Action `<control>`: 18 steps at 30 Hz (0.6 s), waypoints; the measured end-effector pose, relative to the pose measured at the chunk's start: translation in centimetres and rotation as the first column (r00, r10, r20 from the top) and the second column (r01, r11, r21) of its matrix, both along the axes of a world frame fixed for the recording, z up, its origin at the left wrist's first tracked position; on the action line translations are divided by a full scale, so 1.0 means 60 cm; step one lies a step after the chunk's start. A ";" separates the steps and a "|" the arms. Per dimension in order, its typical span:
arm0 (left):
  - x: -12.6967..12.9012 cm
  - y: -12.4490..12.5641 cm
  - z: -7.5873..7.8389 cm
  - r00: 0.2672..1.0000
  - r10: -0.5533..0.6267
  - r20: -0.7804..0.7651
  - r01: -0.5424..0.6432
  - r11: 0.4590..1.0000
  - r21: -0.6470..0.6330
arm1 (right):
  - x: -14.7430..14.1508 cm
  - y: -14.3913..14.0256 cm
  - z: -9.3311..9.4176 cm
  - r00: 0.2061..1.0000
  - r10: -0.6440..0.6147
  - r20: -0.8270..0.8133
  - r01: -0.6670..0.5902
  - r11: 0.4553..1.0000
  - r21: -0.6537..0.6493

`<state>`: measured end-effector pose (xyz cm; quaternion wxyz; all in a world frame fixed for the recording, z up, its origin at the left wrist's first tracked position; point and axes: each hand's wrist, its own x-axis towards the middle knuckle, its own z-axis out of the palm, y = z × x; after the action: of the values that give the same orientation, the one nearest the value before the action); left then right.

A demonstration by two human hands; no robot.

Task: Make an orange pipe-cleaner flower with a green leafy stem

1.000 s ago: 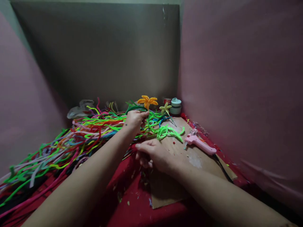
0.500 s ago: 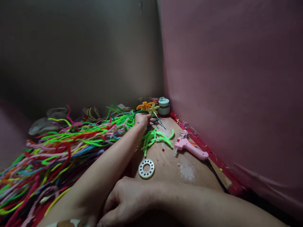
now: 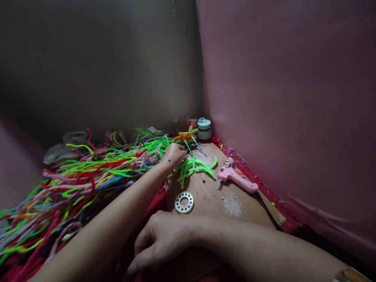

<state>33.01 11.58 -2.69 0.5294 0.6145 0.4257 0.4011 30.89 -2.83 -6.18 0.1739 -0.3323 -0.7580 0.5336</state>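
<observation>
My left hand [image 3: 173, 154] reaches far forward, its fingers pinched on the stem of an orange pipe-cleaner flower [image 3: 182, 136] that leans beside a pale yellow flower [image 3: 192, 131]. Just below that hand lies a bunch of neon green pipe cleaners [image 3: 195, 167]. My right hand [image 3: 160, 241] rests near me on the brown board [image 3: 235, 203], fingers loosely spread and holding nothing. A white ring with holes [image 3: 184, 202] lies on the board between my two hands.
A big heap of many-coloured pipe cleaners [image 3: 76, 180] covers the left side. A pink glue gun [image 3: 235, 177] lies on the board's right. A small round lidded jar [image 3: 204, 129] stands in the far corner. Pink walls close in at the right.
My right hand pulled back toward me, uncovering the white ring on the board. My left hand lowered the orange flower toward the yellow one. The view swung to the right.
</observation>
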 end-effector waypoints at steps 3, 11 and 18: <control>-0.044 -0.024 0.032 0.996 -0.007 -0.090 0.022 0.984 0.174 | 0.002 -0.001 0.000 1.000 0.000 -0.014 -0.001 1.000 -0.027; -0.182 -0.096 0.075 0.830 0.055 -0.555 0.337 0.745 0.576 | 0.001 -0.017 -0.001 0.996 -0.058 -0.071 0.059 0.998 0.006; -0.284 -0.101 0.057 0.530 0.038 -0.847 0.494 0.798 0.345 | 0.000 -0.018 -0.003 0.974 -0.181 -0.138 0.194 0.977 0.086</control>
<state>16.00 5.51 0.74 0.1190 0.9045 0.3983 0.0950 30.88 -3.92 -6.33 0.2887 -0.3580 -0.7358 0.4971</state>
